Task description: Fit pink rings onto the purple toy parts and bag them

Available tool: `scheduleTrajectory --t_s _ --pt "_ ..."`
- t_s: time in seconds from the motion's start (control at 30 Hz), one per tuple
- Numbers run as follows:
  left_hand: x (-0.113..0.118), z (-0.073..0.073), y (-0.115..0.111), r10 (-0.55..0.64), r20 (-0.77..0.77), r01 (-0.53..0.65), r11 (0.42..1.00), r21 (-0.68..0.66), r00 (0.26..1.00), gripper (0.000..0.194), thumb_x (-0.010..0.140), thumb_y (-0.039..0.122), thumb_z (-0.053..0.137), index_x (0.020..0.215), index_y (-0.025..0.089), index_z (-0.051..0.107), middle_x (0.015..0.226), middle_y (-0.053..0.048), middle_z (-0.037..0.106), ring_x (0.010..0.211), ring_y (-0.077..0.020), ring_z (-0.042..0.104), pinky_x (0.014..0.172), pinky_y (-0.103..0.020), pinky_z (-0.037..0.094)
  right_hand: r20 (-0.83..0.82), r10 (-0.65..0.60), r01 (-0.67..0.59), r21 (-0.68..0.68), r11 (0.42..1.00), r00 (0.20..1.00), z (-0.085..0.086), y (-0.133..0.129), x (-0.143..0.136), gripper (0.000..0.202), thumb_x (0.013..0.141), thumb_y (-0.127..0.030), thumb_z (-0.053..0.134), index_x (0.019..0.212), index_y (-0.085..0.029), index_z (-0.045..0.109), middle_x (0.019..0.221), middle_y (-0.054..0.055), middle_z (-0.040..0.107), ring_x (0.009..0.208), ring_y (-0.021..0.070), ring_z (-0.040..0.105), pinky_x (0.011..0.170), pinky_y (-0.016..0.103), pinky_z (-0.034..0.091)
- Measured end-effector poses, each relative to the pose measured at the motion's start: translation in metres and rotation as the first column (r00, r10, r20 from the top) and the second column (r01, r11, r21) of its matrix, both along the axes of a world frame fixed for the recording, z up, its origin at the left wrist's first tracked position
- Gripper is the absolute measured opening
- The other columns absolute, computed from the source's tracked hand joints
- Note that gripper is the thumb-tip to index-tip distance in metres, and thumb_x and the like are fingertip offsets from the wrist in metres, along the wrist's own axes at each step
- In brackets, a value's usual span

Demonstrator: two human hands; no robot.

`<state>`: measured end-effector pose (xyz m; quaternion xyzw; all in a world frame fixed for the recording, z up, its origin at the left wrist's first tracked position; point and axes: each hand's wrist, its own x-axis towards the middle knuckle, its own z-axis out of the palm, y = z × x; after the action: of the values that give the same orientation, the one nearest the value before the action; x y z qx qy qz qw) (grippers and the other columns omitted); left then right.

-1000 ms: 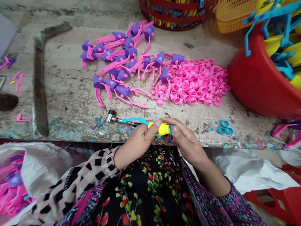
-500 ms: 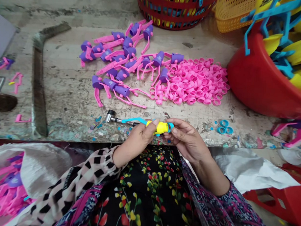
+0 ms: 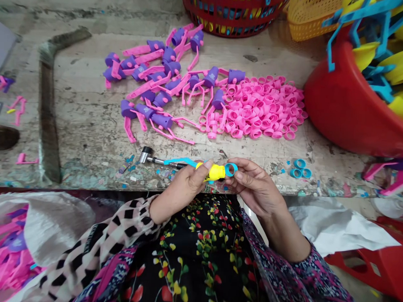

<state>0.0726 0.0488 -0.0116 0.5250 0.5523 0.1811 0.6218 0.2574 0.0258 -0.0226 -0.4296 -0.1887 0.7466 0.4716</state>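
My left hand [image 3: 183,185] is closed around a yellow plastic cup-shaped piece [image 3: 215,171] that has a blue arm [image 3: 181,160] pointing left. Between the fingertips of my right hand [image 3: 258,184] is a blue plastic ring [image 3: 231,169], right at the open end of the yellow piece. Whether the two parts touch is hard to tell. Behind my left hand a small hammer [image 3: 148,155] lies on the bench, its handle partly hidden. Three loose blue rings [image 3: 300,168] sit to the right of my right hand.
A heap of pink rings [image 3: 259,109] lies beyond my hands, beside purple cups with pink arms [image 3: 162,98]. A red tub [image 3: 348,103] of yellow and blue pieces stands right. Behind are a red basket [image 3: 232,26] and a yellow basket [image 3: 310,18]. A bent metal bar [image 3: 49,110] lies left.
My right hand has shifted slightly right with the blue ring, which is now turned more toward me and shows its opening. My left hand stays nearly still on the yellow piece.
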Motion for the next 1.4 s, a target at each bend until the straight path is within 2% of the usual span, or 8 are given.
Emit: scheduleTrajectory --t_s 0.37,0.6,0.73,0.9,1.13,1.27,1.4 --pt "0.0 0.002 0.001 0.035 -0.031 -0.037 0.998 -0.05 0.999 0.045 0.089 0.053 0.041 0.059 0.02 0.04 0.049 0.005 0.037 0.049 -0.0112 0.037 0.051 -0.026 0.03 -0.031 0.026 -0.025 0.016 1.0 0.999 0.001 0.0 0.0 0.03 0.067 -0.023 0.082 0.095 -0.022 0.071 0.077 -0.003 0.071 0.065 0.009 0.069 0.065 0.018 0.057" --pt "-0.003 -0.004 -0.002 0.067 0.032 -0.065 0.995 -0.073 0.997 0.042 0.089 0.052 0.043 0.062 0.02 0.043 0.051 0.005 0.039 0.05 -0.0113 0.037 0.05 -0.025 0.029 -0.064 0.034 -0.029 0.077 0.997 0.997 0.002 -0.001 0.001 0.032 0.069 -0.022 0.08 0.099 -0.025 0.07 0.079 -0.003 0.072 0.068 0.0085 0.07 0.067 0.017 0.057" --pt "-0.003 -0.004 -0.002 0.034 0.033 -0.032 0.998 -0.063 0.999 0.042 0.09 0.051 0.04 0.062 0.02 0.042 0.05 0.005 0.038 0.049 -0.0109 0.035 0.05 -0.025 0.028 -0.074 0.026 -0.019 0.09 0.996 0.997 0.001 -0.003 0.001 0.028 0.069 -0.024 0.08 0.096 -0.024 0.071 0.087 -0.002 0.073 0.069 0.0087 0.069 0.07 0.019 0.057" --pt "0.0 0.004 0.0 -0.024 0.011 0.025 1.0 -0.007 1.0 0.046 0.091 0.054 0.036 0.059 0.02 0.039 0.048 0.005 0.036 0.047 -0.0104 0.033 0.051 -0.026 0.027 -0.028 -0.019 0.021 0.101 0.995 0.999 0.0 -0.003 -0.001 0.021 0.07 -0.026 0.08 0.089 -0.024 0.072 0.096 -0.001 0.073 0.072 0.0098 0.069 0.072 0.022 0.058" --pt "0.001 0.008 0.001 -0.038 -0.01 0.038 0.999 -0.003 0.999 0.047 0.091 0.054 0.036 0.058 0.02 0.039 0.048 0.006 0.037 0.046 -0.0101 0.035 0.052 -0.025 0.028 -0.035 -0.017 0.019 0.045 0.999 0.999 0.0 -0.002 -0.001 0.033 0.067 -0.025 0.082 0.099 -0.024 0.072 0.088 -0.003 0.073 0.07 0.0083 0.068 0.072 0.018 0.057" --pt "0.002 0.008 0.0 -0.033 0.004 0.033 0.999 0.006 0.999 0.05 0.091 0.055 0.035 0.055 0.02 0.037 0.047 0.005 0.035 0.046 -0.0099 0.032 0.051 -0.025 0.027 -0.08 -0.013 0.014 0.015 1.0 0.997 -0.005 -0.002 0.002 0.028 0.07 -0.029 0.08 0.096 -0.021 0.072 0.081 -0.001 0.073 0.066 0.0091 0.069 0.068 0.018 0.058" --pt "0.002 0.005 0.0 -0.018 0.031 0.019 1.0 -0.02 0.999 0.048 0.09 0.055 0.037 0.057 0.02 0.038 0.047 0.006 0.035 0.047 -0.0099 0.032 0.051 -0.025 0.026 -0.158 -0.029 0.018 -0.075 0.997 0.987 -0.011 0.001 0.002 0.025 0.071 -0.033 0.079 0.088 -0.017 0.071 0.076 0.0 0.073 0.061 0.0097 0.068 0.06 0.019 0.058"
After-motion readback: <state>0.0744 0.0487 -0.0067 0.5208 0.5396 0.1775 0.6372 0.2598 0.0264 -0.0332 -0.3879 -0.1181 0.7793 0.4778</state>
